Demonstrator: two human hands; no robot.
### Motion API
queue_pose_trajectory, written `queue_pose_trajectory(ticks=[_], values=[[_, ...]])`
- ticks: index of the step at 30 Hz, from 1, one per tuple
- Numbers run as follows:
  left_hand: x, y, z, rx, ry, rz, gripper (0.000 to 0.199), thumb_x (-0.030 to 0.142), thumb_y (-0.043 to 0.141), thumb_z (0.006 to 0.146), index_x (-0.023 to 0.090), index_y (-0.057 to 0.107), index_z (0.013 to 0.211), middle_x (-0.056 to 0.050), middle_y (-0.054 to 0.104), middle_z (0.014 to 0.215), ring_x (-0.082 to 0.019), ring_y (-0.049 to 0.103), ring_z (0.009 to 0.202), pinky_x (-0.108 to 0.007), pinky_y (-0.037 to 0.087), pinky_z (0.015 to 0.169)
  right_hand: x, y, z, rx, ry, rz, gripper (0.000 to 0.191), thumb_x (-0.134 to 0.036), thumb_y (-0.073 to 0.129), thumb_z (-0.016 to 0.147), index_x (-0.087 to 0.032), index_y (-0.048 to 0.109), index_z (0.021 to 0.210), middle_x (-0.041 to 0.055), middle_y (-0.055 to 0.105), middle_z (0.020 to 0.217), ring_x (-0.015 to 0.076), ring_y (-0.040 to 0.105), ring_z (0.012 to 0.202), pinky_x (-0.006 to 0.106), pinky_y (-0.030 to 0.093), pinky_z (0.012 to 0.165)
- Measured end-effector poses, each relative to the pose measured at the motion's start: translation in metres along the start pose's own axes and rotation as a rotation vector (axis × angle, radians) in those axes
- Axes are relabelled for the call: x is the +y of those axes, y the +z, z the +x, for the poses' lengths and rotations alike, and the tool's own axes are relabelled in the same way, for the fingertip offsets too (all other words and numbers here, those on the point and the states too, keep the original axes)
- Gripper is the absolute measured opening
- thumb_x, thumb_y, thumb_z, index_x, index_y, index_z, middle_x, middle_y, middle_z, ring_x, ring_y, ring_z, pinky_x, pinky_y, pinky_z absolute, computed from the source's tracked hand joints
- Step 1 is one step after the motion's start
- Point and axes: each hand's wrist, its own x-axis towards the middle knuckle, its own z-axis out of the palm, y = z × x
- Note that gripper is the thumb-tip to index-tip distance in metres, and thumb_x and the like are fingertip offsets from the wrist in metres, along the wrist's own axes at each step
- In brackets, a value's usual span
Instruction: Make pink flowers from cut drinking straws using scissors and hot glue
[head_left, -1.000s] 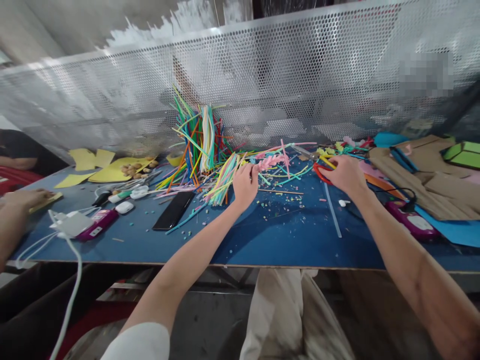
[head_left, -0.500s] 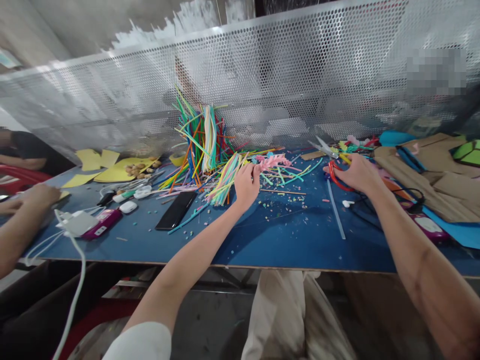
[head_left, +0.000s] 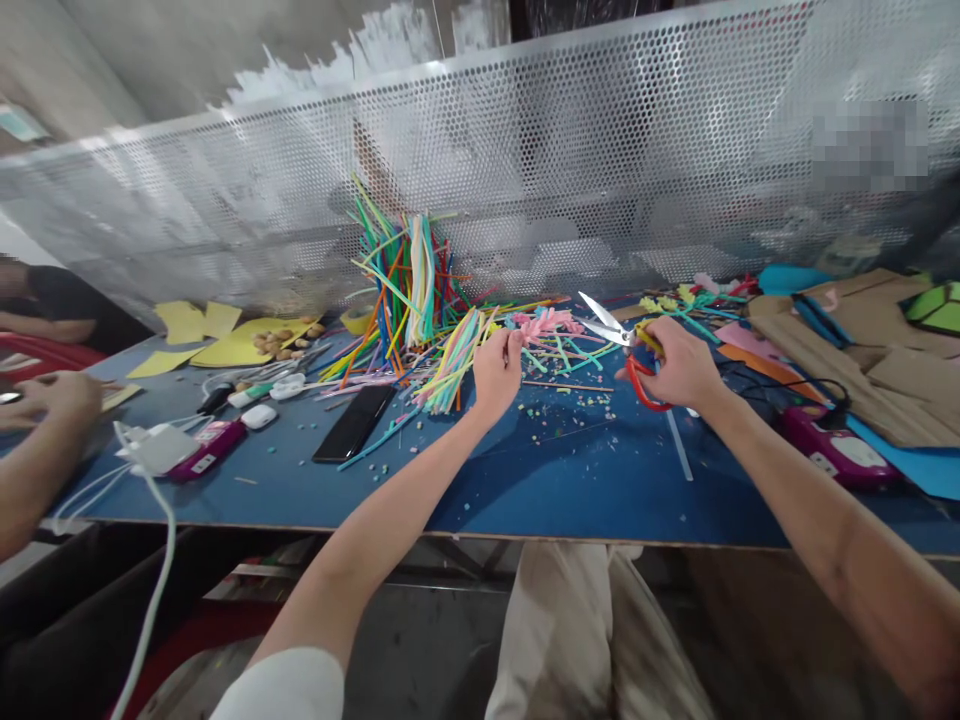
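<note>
My left hand (head_left: 496, 374) is closed in a pinch at the right end of a pastel bundle of pipe cleaners (head_left: 450, 362). From its fingertips a pink twisted pipe-cleaner piece (head_left: 551, 324) sticks out to the right; the exact grip is hidden. My right hand (head_left: 675, 362) grips scissors (head_left: 609, 326) by red and yellow handles. Their blades are spread and point left, a little apart from the pink piece. Loose green and pink pipe cleaners (head_left: 577, 352) lie beneath it.
A black phone (head_left: 354, 424) lies left of my left forearm. Behind it stands a tall bunch of coloured pipe cleaners (head_left: 405, 270). Brown cardboard (head_left: 862, 350) and a purple power strip (head_left: 832, 448) are at right. Another person's hand (head_left: 64, 405) is at far left. Perforated metal panel (head_left: 600, 150) rises behind.
My right hand has brought the scissors leftward, and their blades have spread wider. My left hand has stayed nearly still. The other person's hand at far left has shifted slightly left.
</note>
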Motion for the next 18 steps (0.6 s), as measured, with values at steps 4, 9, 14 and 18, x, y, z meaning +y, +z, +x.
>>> queue_pose_trajectory(ticks=[4, 9, 14, 18], values=[[0.0044, -0.0013, -0.0008, 0.009, 0.046, 0.039, 0.045, 0.046, 0.033, 0.107, 0.020, 0.055, 0.078, -0.002, 0.058, 0.073, -0.015, 0.052, 0.068, -0.031, 0.033, 0.064, -0.0106, 0.0007, -0.0017, 0.016, -0.050, -0.070, 0.049, -0.059, 0.071, 0.074, -0.020, 0.052, 0.098, 0.0078, 0.061, 0.095, 0.0216, 0.060, 0.085, 0.029, 0.042, 0.066], [0.0078, -0.0006, -0.0022, 0.001, 0.089, 0.089, 0.045, 0.045, 0.033, 0.107, 0.019, 0.059, 0.082, -0.003, 0.062, 0.076, -0.016, 0.057, 0.077, -0.032, 0.033, 0.068, -0.0103, 0.0035, -0.0031, 0.057, -0.135, -0.069, 0.047, -0.056, 0.073, 0.074, -0.019, 0.052, 0.094, 0.0064, 0.061, 0.090, 0.0186, 0.058, 0.081, 0.028, 0.042, 0.066], [0.0081, 0.0002, -0.0035, -0.012, 0.091, 0.089, 0.042, 0.042, 0.034, 0.107, 0.019, 0.060, 0.084, -0.002, 0.062, 0.076, -0.015, 0.057, 0.076, -0.033, 0.033, 0.070, -0.0064, 0.0047, -0.0031, 0.076, -0.183, -0.067, 0.045, -0.055, 0.073, 0.076, -0.019, 0.054, 0.093, 0.0072, 0.064, 0.092, 0.0183, 0.060, 0.084, 0.027, 0.042, 0.067], [0.0072, 0.0004, -0.0036, -0.018, 0.079, 0.077, 0.040, 0.040, 0.035, 0.108, 0.019, 0.059, 0.083, -0.001, 0.060, 0.075, -0.014, 0.054, 0.073, -0.032, 0.032, 0.069, -0.0067, 0.0046, -0.0027, 0.100, -0.205, -0.076, 0.041, -0.053, 0.073, 0.078, -0.018, 0.054, 0.088, 0.0059, 0.065, 0.088, 0.0162, 0.060, 0.079, 0.026, 0.042, 0.064]])
